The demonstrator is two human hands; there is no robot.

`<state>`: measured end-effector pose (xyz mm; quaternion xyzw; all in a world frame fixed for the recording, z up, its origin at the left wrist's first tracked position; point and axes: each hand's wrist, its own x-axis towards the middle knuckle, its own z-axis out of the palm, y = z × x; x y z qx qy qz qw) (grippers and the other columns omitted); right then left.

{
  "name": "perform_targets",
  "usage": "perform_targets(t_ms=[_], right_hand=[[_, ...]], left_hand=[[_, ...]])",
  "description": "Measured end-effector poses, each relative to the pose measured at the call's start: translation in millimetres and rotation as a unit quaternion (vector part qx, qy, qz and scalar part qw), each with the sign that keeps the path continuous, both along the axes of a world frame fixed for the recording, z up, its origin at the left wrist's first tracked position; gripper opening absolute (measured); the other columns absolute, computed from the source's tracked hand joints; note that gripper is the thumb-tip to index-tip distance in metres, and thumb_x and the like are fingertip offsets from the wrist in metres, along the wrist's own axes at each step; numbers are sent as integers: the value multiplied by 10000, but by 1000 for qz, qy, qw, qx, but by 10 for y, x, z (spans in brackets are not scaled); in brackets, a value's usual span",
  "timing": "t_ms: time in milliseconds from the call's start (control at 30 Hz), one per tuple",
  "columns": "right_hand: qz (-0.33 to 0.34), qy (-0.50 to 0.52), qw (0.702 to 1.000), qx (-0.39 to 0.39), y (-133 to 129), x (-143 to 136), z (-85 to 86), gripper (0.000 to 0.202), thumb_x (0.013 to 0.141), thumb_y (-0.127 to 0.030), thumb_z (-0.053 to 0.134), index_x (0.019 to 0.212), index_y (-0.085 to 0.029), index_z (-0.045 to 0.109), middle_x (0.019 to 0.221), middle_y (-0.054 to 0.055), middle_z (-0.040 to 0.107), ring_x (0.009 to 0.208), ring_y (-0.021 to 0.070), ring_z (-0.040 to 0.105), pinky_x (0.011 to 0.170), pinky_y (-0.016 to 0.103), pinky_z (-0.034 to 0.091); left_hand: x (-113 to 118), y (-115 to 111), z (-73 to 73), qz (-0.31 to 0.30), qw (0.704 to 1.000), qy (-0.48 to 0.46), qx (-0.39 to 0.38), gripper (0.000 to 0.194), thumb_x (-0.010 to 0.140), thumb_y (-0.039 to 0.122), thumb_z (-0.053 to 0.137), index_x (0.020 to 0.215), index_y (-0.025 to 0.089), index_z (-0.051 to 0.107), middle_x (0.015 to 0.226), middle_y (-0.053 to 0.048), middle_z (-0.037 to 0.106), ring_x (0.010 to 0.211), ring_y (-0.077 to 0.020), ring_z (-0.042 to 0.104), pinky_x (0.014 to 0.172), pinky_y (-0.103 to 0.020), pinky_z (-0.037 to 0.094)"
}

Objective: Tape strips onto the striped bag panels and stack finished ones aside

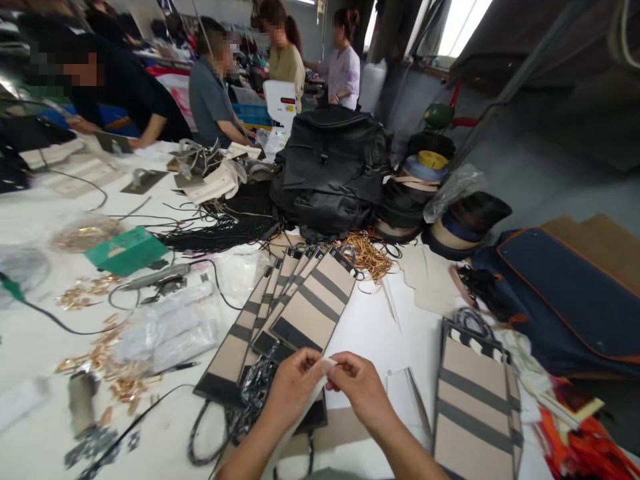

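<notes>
My left hand (299,385) and my right hand (363,390) meet low in the middle of the head view, fingers pinched together. Between their fingertips is the end of a narrow pale strip (303,415), which trails down past my left wrist. Just beyond my hands lies a fan of beige panels (315,301) with dark stripes and black edges. Beside my left hand is a bundle of shiny black cord (257,387), partly covered by the hand. A second stack of striped panels (475,400) lies to the right of my right forearm.
A black backpack (333,170) stands at the back, with rolls of webbing (407,190) beside it. Scattered gold metal pieces (127,373), plastic bags (175,327) and a corded tool (157,277) lie left. A navy bag (570,287) sits right. Several people work behind the table.
</notes>
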<state>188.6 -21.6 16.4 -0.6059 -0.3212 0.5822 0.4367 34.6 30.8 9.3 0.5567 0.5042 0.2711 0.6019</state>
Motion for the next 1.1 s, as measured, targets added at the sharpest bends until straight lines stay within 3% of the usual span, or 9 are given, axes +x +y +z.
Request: perform_targets(t_ms=[67,133,367,467,600,800,967,1033,1100], right_hand=[[-8,-14,1000,-5,73,-41,-75,394,747,-552,766,894,-190,714,673,15,695,666,203,662,664,316,496],[0,-20,1000,-5,131,-45,-126,355,777,-513,753,906,-186,705,685,19,704,681,202,662,671,311,485],[77,-158,984,17,460,134,-64,187,848,-363,672,948,-209,708,827,29,726,754,198,664,701,300,494],[172,-236,951,101,668,218,20,183,848,-273,654,1010,-237,730,956,28,710,808,172,654,725,273,487],[287,-313,892,154,914,302,85,143,855,-202,605,841,-243,741,810,0,695,770,153,649,720,255,450],[380,-420,807,167,1111,441,2,121,762,-170,606,760,-241,705,781,2,727,705,173,639,724,301,410],[342,-409,831,158,1085,431,-234,126,721,-145,596,707,-236,681,722,-6,714,670,165,619,717,301,400],[276,-378,872,145,1091,441,-396,119,719,-143,600,677,-228,671,696,-1,696,668,165,607,726,300,410],[164,-307,932,102,1171,524,-588,102,752,-199,622,666,-218,675,689,11,687,670,171,601,713,298,429]], left_hand=[[-78,89,-9,-18,999,-12,31,374,788,379,717,1108,186,713,1026,-74,760,946,-232,692,875,-342,543],[-131,169,-20,-48,997,-4,67,409,805,298,693,1207,221,697,1129,-73,752,1034,-232,688,956,-355,525],[-129,335,-41,-63,990,64,106,184,866,275,632,989,231,763,918,-39,750,866,-203,691,813,-297,519],[-87,372,-89,-72,985,99,120,214,924,345,591,844,219,745,799,-25,702,770,-182,663,721,-275,483],[-32,429,-183,-79,969,178,152,264,931,336,595,715,206,673,734,-14,653,685,-161,633,633,-263,432],[50,506,-303,-168,903,285,273,218,956,253,570,755,217,644,798,-25,672,786,-188,661,670,-280,439],[100,582,-401,-207,857,328,338,233,948,183,554,732,226,629,759,-24,668,732,-192,648,624,-286,429],[102,591,-452,-209,855,323,347,246,946,173,546,720,227,628,744,-25,661,722,-193,645,620,-288,431],[81,590,-519,-196,877,296,323,263,970,218,527,733,232,640,740,-22,655,721,-185,646,639,-282,442]])
